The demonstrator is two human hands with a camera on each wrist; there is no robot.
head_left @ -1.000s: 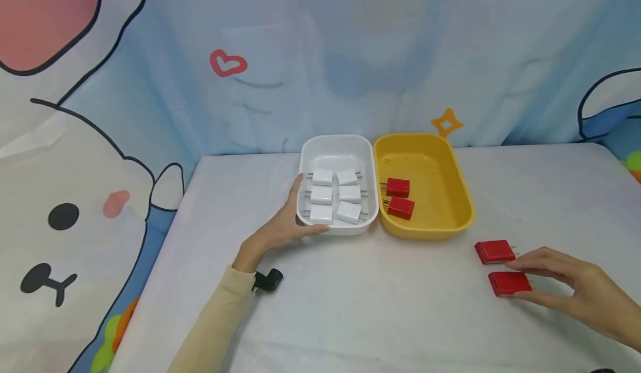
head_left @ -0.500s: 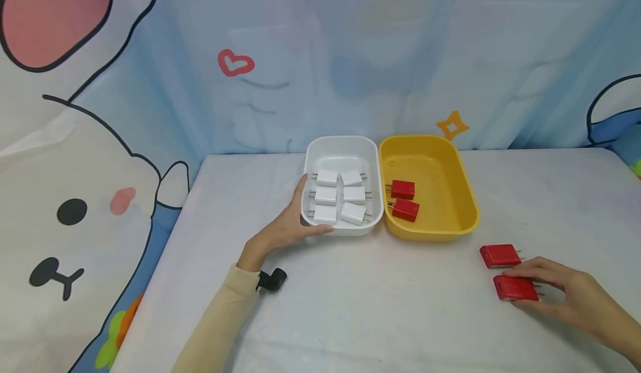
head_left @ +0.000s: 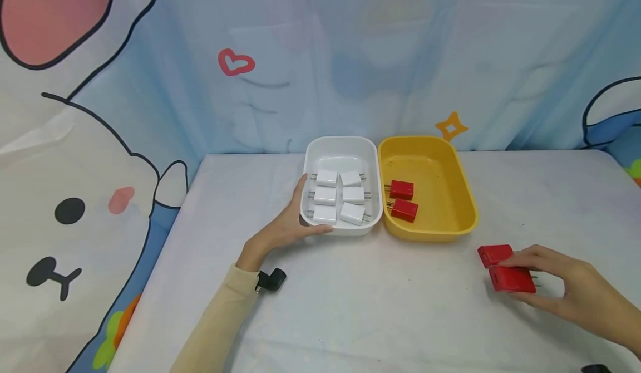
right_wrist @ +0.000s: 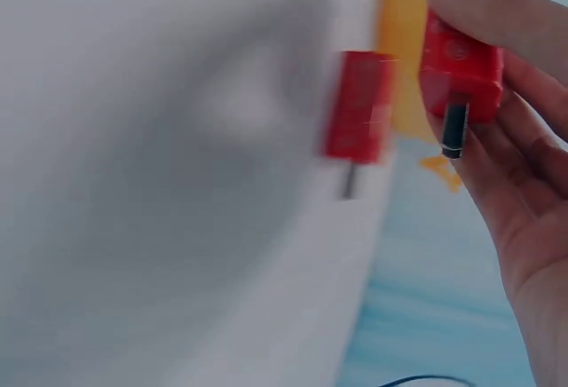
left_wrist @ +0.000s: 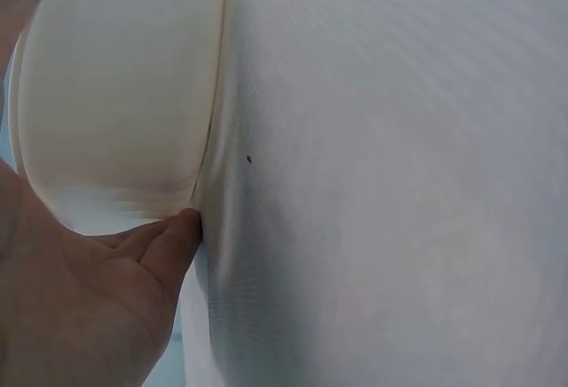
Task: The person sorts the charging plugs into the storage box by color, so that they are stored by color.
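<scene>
My right hand (head_left: 566, 281) pinches a red charger plug (head_left: 512, 279) between thumb and fingers, its metal prongs pointing back toward the palm. In the right wrist view this red charger (right_wrist: 460, 59) is lifted off the cloth. Another red charger (head_left: 493, 254) lies on the table just behind it, partly covered by my fingers. My left hand (head_left: 285, 222) holds the near left corner of a white tray (head_left: 340, 146), thumb along the front and fingers along the left side. Several white chargers (head_left: 325, 196) lie in two columns inside that tray.
A yellow tray (head_left: 440, 195) stands right against the white one, with two red chargers (head_left: 403, 210) at its left side. White cloth (head_left: 400, 306) covers the table. Behind hangs a printed curtain (head_left: 350, 55).
My right hand has closed on the nearer red charger and raised it from the table. The left hand stays at the white tray. The head view has shifted slightly.
</scene>
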